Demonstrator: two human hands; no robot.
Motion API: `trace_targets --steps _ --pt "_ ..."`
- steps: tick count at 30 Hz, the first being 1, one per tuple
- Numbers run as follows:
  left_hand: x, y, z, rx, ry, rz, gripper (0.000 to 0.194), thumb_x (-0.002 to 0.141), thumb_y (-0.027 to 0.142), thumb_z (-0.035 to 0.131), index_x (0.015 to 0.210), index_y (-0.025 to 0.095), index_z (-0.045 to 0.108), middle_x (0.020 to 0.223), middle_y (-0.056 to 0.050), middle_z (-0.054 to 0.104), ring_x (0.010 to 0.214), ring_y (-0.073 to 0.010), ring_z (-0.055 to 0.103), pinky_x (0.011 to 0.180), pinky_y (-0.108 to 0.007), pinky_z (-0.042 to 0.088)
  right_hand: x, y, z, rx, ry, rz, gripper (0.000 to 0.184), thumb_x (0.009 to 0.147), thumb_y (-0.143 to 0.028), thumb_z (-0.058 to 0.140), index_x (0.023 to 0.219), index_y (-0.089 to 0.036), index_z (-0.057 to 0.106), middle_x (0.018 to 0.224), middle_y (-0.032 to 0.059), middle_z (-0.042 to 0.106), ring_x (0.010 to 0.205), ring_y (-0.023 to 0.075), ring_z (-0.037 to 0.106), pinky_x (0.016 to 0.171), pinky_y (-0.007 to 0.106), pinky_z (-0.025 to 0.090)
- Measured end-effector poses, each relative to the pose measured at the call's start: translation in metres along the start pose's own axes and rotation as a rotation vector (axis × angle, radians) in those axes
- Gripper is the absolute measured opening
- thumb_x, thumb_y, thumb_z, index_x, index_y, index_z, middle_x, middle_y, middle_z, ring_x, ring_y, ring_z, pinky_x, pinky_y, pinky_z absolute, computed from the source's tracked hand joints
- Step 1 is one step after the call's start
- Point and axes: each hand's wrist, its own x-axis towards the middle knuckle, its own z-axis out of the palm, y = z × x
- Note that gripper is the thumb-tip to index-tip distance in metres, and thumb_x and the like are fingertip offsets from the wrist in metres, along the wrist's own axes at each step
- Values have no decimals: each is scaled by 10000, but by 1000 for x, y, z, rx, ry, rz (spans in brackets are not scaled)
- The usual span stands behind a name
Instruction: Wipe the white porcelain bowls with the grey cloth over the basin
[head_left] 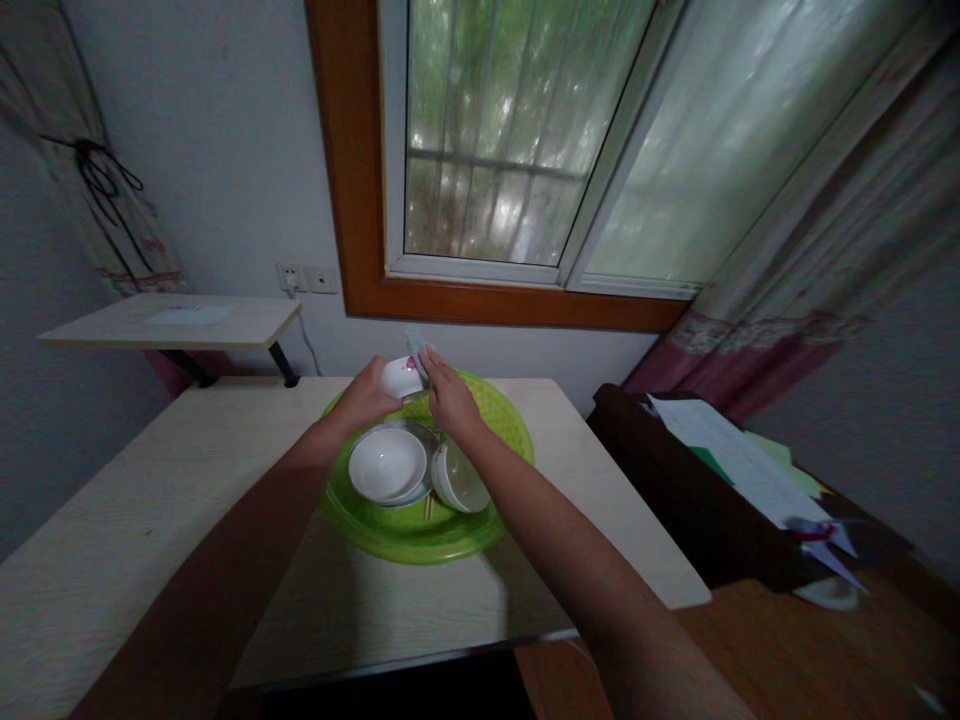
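My left hand (367, 393) is closed around a small white bowl (401, 378) with a pink mark, held above the far side of a round green tray (420, 535). My right hand (448, 393) pinches a pale cloth (417, 350) against that bowl's rim. Below the hands, inside the tray, a white bowl (387, 463) sits upright on a plate, and another white bowl (459, 478) leans on its side to its right. A thin stick, perhaps a chopstick (428, 508), lies between them.
The tray rests on a light wooden table (112, 540) under a window (517, 140). A small raised shelf (172, 322) stands at the left, wall sockets (306, 278) behind it. A dark wooden piece (675, 480) with papers (742, 455) stands at the right, beside a curtain (825, 270).
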Motion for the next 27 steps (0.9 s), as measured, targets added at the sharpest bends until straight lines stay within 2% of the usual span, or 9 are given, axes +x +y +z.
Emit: trace_targets --steps 4,8,13,16,21,24,27 --pt "-1 2 -2 -6 2 -6 478 643 299 730 1040 196 484 1003 -59 629 908 -241 628 744 -329 479 -1 13 0 25 38 126 764 797 51 432 1520 -188 487 1575 93 486 1458 207 469 1248 427 337" --pt "-1 3 -3 -1 -4 -26 468 643 307 729 1022 203 475 985 -56 630 911 -247 632 728 -326 477 -2 15 -2 43 24 226 709 798 40 443 1466 -171 552 1460 101 612 1358 233 580 1196 424 407" --pt "-1 5 -3 7 -12 -47 487 639 315 736 1031 208 466 983 -60 646 898 -246 640 712 -318 477 -2 14 -2 54 22 236 695 819 30 432 1476 -172 539 1453 95 619 1343 232 593 1190 418 412" --pt "-1 5 -3 10 -5 -39 493 640 322 739 1035 206 468 977 -60 651 890 -249 647 712 -323 481 -2 14 -1 39 34 175 741 812 37 437 1523 -167 480 1526 104 545 1413 225 524 1231 430 359" --pt "0 1 -2 15 -22 -12 515 641 320 750 1066 189 488 1004 -80 667 898 -261 660 745 -355 512 -2 4 2 -15 -12 -46 810 807 64 431 1573 -198 401 1639 96 383 1535 220 339 1270 468 292" --pt "0 -1 1 -65 -13 95 617 661 281 738 1213 176 484 1166 -113 673 1023 -269 666 860 -386 537 -2 -8 3 -74 -79 -170 755 852 55 450 1566 -190 412 1654 107 350 1577 237 223 1278 506 264" --pt "1 -1 4 -139 14 179 744 664 237 734 1344 176 439 1319 -135 638 1141 -270 647 969 -403 524 -2 -16 4 -98 -121 -247 727 879 42 466 1564 -197 414 1652 104 354 1588 242 180 1277 528 257"
